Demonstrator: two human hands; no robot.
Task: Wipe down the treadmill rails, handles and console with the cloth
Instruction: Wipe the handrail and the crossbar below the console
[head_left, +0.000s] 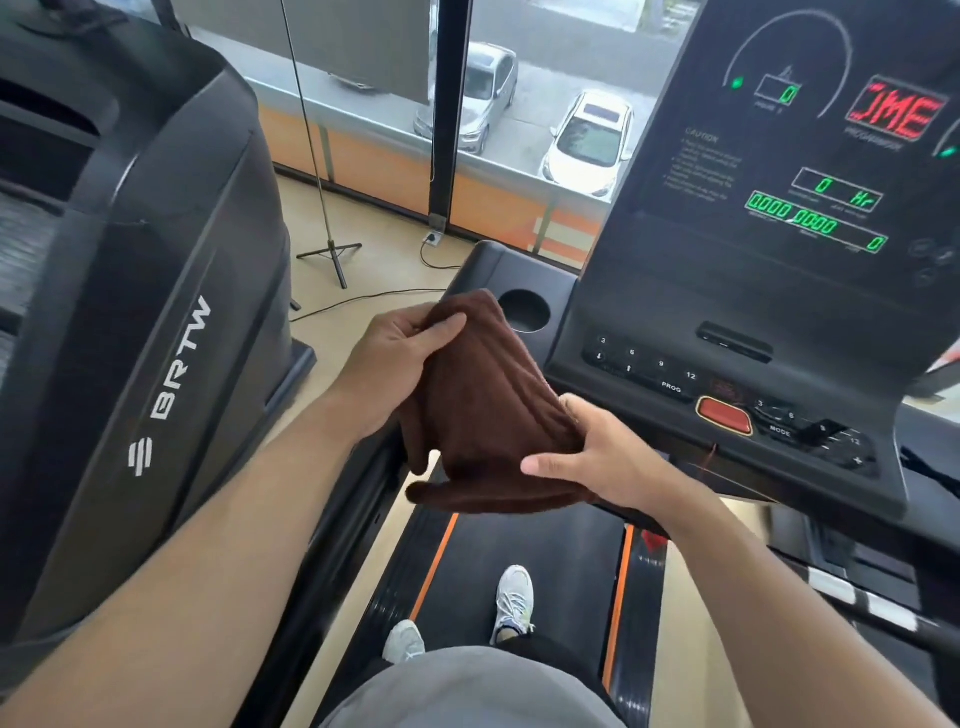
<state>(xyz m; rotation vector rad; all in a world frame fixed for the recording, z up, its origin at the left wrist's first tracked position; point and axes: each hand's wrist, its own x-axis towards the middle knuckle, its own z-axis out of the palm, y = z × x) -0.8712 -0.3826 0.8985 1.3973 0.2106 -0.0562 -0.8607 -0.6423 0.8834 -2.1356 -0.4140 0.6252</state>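
Your left hand (400, 358) and right hand (597, 457) each pinch the soft brown cloth (483, 410), bunched above the treadmill belt (519, 551), beside the glossy console (753, 322).

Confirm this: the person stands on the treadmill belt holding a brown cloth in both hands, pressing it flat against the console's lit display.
Not quite. Both the left hand and the right hand do grip the brown cloth, but the head view shows it held in the air in front of the console, not touching the display.

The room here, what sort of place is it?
Most likely a gym on an upper floor: a treadmill with a lit console, a second machine beside it, and a window overlooking parked cars.
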